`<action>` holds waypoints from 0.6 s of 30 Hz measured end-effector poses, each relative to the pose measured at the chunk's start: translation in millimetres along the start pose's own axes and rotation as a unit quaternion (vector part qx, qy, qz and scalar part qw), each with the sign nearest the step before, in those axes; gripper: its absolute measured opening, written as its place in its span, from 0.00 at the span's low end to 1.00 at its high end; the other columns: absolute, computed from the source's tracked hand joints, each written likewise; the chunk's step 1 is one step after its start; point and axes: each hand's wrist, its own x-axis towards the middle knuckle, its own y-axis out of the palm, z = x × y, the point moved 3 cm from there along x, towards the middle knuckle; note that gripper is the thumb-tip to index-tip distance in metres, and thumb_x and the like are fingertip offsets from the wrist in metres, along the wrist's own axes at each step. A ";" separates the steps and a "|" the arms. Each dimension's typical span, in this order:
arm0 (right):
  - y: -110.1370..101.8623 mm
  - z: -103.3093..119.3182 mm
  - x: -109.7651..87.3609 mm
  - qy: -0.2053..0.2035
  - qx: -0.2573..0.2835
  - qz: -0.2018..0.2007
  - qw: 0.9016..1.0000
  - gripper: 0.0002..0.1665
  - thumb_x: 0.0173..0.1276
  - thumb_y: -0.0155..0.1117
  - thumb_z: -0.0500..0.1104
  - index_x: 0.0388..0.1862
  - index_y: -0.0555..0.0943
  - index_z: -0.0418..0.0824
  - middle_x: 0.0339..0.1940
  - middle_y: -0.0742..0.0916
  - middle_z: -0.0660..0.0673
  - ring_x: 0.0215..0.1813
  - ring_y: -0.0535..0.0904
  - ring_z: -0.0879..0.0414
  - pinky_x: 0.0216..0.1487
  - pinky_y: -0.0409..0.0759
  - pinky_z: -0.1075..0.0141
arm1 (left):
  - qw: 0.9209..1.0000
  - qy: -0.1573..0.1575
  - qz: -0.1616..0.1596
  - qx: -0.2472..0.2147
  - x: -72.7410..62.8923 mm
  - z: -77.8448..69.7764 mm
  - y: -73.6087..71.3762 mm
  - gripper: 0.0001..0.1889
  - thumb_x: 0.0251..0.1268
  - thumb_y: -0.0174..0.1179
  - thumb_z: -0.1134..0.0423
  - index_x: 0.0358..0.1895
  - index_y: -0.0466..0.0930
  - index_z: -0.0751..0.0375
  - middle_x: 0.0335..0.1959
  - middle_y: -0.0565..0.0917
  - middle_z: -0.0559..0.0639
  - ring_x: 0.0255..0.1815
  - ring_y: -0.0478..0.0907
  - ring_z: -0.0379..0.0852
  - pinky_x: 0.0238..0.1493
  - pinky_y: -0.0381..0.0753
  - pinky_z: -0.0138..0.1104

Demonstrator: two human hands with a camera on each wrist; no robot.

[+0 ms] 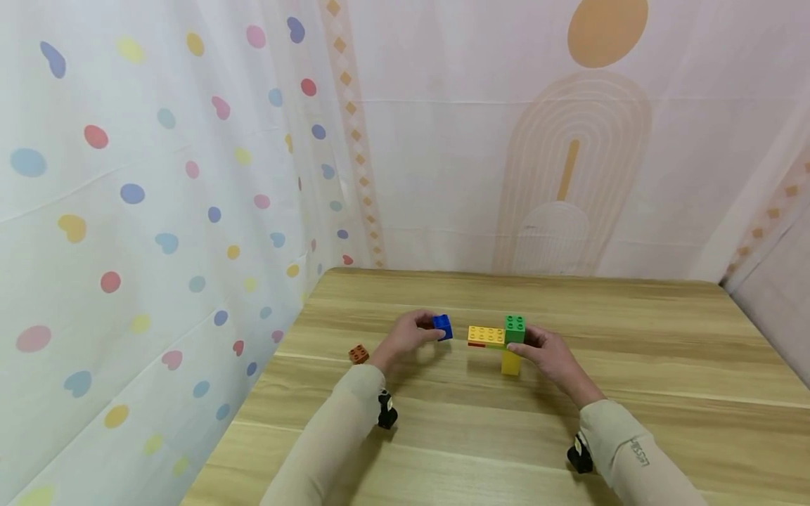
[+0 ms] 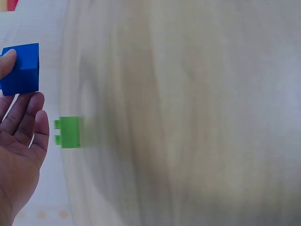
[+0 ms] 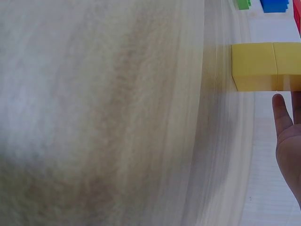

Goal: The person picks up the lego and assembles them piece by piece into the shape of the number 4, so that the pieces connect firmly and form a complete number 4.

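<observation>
My left hand (image 1: 411,332) pinches a blue toy brick (image 1: 442,327) between thumb and fingers, raised over the table. In the left wrist view the thumb lies on the side of the blue brick (image 2: 26,69). My right hand (image 1: 549,353) grips an assembly of joined bricks at its green brick (image 1: 515,329). A yellow studded brick (image 1: 485,335) sticks out leftward from it, with red and lime edges below. Yellow bricks (image 1: 510,362) form the stem underneath, and in the right wrist view these yellow bricks (image 3: 255,67) hide part of the fingers.
An orange-brown brick (image 1: 358,353) lies on the wooden table (image 1: 468,450), left of my left wrist. A lime green brick (image 2: 70,132) stands on the table in the left wrist view. Patterned curtains (image 1: 430,176) hang behind and along the left side.
</observation>
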 end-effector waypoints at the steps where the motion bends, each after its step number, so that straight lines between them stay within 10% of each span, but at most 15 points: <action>1: 0.1 0.0 -0.1 -0.001 -0.001 0.000 1.000 0.32 0.69 0.68 0.49 0.65 0.76 0.33 0.56 0.84 0.38 0.52 0.78 0.52 0.53 0.76 0.60 | 1.000 -0.001 -0.004 -0.004 0.3 -1.3 -1.5 0.17 0.64 0.69 0.57 0.54 0.82 0.59 0.44 0.83 0.51 0.46 0.77 0.47 0.48 0.77 0.40; 18: 0.2 -5.9 2.1 -0.014 0.000 0.002 1.000 0.28 0.69 0.69 0.47 0.62 0.78 0.33 0.53 0.85 0.39 0.49 0.78 0.54 0.49 0.76 0.65 | 0.999 0.025 0.027 -0.040 -3.7 -36.1 -5.0 0.23 0.64 0.68 0.50 0.58 0.80 0.57 0.48 0.83 0.51 0.50 0.78 0.48 0.54 0.77 0.48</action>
